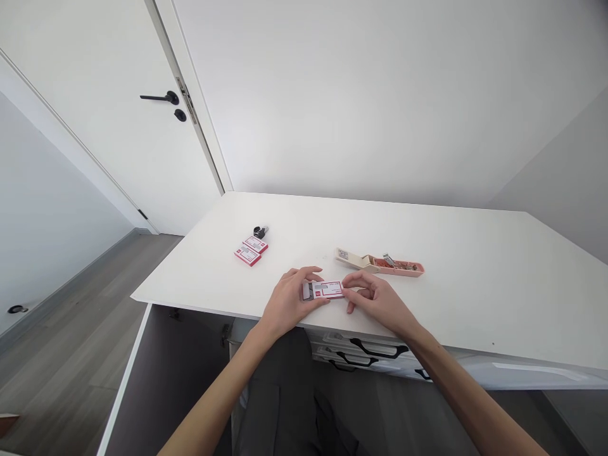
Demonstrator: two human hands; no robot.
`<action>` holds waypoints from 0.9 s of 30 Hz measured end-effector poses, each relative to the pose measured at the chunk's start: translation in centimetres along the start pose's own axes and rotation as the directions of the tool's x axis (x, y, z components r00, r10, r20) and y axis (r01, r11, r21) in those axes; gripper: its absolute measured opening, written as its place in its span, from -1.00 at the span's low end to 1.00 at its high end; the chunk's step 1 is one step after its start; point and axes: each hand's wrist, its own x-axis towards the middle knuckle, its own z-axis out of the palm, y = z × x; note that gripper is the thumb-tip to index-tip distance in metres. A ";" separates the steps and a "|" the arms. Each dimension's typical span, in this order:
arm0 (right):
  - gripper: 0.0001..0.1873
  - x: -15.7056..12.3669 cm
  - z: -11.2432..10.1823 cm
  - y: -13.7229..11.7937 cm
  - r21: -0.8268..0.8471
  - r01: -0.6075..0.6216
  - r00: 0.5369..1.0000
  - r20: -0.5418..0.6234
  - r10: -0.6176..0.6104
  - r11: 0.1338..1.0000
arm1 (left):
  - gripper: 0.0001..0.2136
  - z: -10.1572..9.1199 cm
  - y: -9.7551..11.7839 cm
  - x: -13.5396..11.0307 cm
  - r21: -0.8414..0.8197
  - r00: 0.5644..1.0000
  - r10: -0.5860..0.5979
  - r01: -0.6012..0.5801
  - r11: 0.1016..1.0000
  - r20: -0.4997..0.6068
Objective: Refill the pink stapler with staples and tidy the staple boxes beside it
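Both forearms are bare, entering from the lower edge of view and converging. Left forearm (223, 396) slants up to the right; left grip (289, 301) is curved in a hold, thumb below, fingers arched above. Right forearm (456, 380) slants up to the left; right grip (377, 299) has bent fingers, thumb and index close together. Grips near each other.

Held box (331, 289) print too small to read; door (104, 120) cut off above.
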 end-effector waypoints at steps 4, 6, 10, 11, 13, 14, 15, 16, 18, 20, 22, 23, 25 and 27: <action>-0.57 0.2 1.3 -0.2 0.041 0.018 0.999 -0.034 -0.017 0.999 | -0.48 0.1 -0.3 -0.2 -0.028 1.000 0.008 -0.009 1.000 -0.012; -0.53 0.2 1.5 -0.1 0.062 0.031 0.995 -0.097 -0.025 0.998 | -0.48 0.1 -0.4 -0.2 -0.040 0.999 0.025 -0.026 0.999 -0.024; -0.43 0.1 1.5 0.5 0.174 0.063 0.976 -0.218 -0.024 0.983 | -0.60 0.2 -0.4 -0.3 -0.001 0.997 0.016 -0.016 1.000 -0.069; -0.39 0.1 1.5 0.7 0.205 0.075 0.971 -0.240 -0.024 0.976 | -0.64 0.2 -0.4 -0.3 0.009 0.997 0.005 -0.004 1.000 -0.079; -0.35 0.1 1.5 0.9 0.239 0.097 0.962 -0.271 -0.030 0.966 | -0.71 0.3 -0.4 -0.3 0.016 0.995 -0.019 0.021 1.000 -0.095; -0.35 0.1 1.5 0.9 0.242 0.107 0.959 -0.282 -0.036 0.964 | -0.72 0.3 -0.3 -0.4 0.014 0.995 -0.030 0.032 0.999 -0.098; -0.37 0.2 1.5 1.0 0.239 0.116 0.956 -0.291 -0.043 0.964 | -0.73 0.3 -0.3 -0.4 0.012 0.994 -0.040 0.042 0.999 -0.099; -0.38 0.2 1.6 1.1 0.235 0.123 0.953 -0.300 -0.049 0.964 | -0.72 0.3 -0.3 -0.4 0.009 0.994 -0.049 0.050 0.999 -0.097; -0.39 0.2 1.6 1.2 0.232 0.136 0.946 -0.318 -0.057 0.963 | -0.70 0.2 -0.3 -0.5 -0.006 0.995 -0.057 0.056 0.998 -0.085; -0.41 0.3 1.6 1.4 0.232 0.149 0.939 -0.338 -0.064 0.961 | -0.68 0.0 -0.3 -0.5 -0.034 0.996 -0.059 0.057 0.998 -0.068; -0.42 0.3 1.6 1.5 0.230 0.156 0.933 -0.354 -0.067 0.961 | -0.67 -0.1 -0.3 -0.5 -0.061 0.997 -0.061 0.058 0.996 -0.051; -0.43 0.3 1.6 1.5 0.227 0.157 0.930 -0.361 -0.067 0.961 | -0.66 -0.2 -0.4 -0.5 -0.073 0.997 -0.061 0.058 0.996 -0.044; -0.44 0.3 1.5 1.6 0.212 0.155 0.925 -0.373 -0.067 0.965 | -0.67 -0.2 -0.4 -0.5 -0.092 0.998 -0.057 0.053 0.994 -0.036; -0.44 0.3 1.5 1.6 0.187 0.145 0.926 -0.371 -0.067 0.971 | -0.68 -0.2 -0.4 -0.5 -0.116 0.998 -0.049 0.044 0.992 -0.043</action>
